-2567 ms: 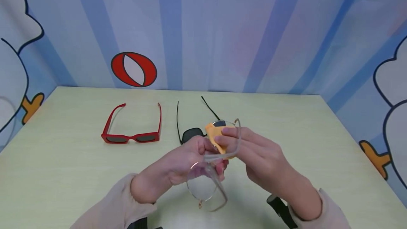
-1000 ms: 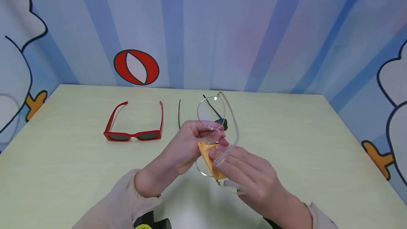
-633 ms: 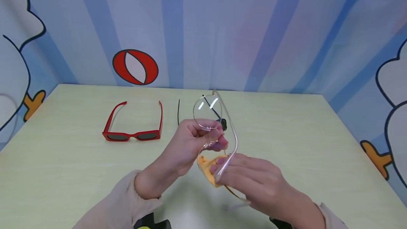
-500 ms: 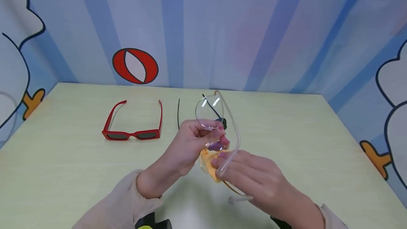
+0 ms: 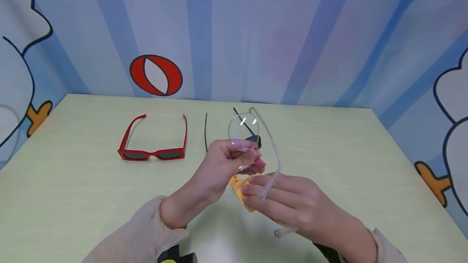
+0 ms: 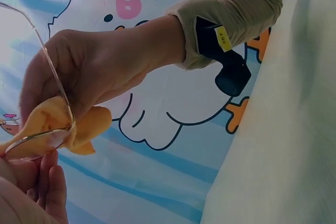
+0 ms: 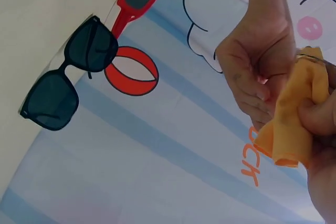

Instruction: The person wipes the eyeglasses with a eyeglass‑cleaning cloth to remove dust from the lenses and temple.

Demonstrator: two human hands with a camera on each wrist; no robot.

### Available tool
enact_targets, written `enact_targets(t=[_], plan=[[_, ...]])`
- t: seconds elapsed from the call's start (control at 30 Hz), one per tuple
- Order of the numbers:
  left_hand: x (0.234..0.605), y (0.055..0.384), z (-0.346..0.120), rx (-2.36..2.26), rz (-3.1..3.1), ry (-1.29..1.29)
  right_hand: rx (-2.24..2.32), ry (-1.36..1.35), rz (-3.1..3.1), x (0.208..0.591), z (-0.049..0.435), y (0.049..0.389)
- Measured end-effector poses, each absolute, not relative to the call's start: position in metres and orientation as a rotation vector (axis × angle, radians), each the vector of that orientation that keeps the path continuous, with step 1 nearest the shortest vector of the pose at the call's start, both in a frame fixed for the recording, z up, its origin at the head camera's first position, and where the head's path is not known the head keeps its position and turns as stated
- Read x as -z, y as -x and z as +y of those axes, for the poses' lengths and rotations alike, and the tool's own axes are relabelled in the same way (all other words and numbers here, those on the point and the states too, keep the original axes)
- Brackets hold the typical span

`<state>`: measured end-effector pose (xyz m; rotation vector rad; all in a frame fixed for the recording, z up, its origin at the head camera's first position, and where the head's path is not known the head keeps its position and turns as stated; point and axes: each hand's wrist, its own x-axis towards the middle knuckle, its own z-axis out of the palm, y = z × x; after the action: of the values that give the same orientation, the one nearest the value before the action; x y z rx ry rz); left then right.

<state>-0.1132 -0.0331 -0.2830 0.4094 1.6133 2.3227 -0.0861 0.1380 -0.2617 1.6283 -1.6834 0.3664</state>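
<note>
A pair of clear-framed eyeglasses (image 5: 237,132) with round lenses is held upright in the air above the table. My left hand (image 5: 215,171) pinches them near the bridge, between thumb and fingers. In my right hand (image 5: 296,200) an orange cloth (image 5: 239,192) is pressed around the lower lens, which it mostly hides. The left wrist view shows the cloth (image 6: 47,121) folded over the rim, with the right hand (image 6: 94,69) above it. From the right wrist, the right thumb lies on the cloth (image 7: 294,111), beside the left hand (image 7: 262,59).
Red sunglasses (image 5: 151,155) lie with temples unfolded at the table's left. Black sunglasses (image 7: 52,98) lie behind the hands, partly covered in the head view. A striped blue backdrop (image 5: 248,35) rises along the far edge of the pale table (image 5: 347,153).
The eyeglasses have turned, and the cloth has passed from the upper lens to the lower one. My left hand has shifted its hold to the bridge. Lately both hands have moved only slightly.
</note>
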Motion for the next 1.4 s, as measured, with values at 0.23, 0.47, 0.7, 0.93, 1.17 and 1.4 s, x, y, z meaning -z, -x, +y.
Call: enact_targets(t=[0.23,0.47,0.7,0.93,1.17,1.4], plan=[[0.28,0.113,-0.032,-2.326,1.625,-0.422,-0.362,-1.607,-1.63,0.265,0.135,0.09],[0.279,0.116,-0.035,-2.321,1.711,-0.471,-0.674,-1.762,-1.749,0.267,0.144,0.088],[0.283,0.117,-0.037,-2.34,1.866,-0.536,-1.35,-1.745,-2.164,0.276,0.17,0.088],[0.284,0.118,-0.034,-2.405,1.865,-0.376,-1.705,-1.876,-2.302,0.278,0.178,0.096],[0.285,0.118,-0.029,-2.409,1.835,-0.297,-1.878,-1.704,-2.231,0.285,0.17,0.095],[0.288,0.118,-0.031,-2.331,1.849,-0.3,-1.822,-1.488,-2.211,0.29,0.16,0.089]])
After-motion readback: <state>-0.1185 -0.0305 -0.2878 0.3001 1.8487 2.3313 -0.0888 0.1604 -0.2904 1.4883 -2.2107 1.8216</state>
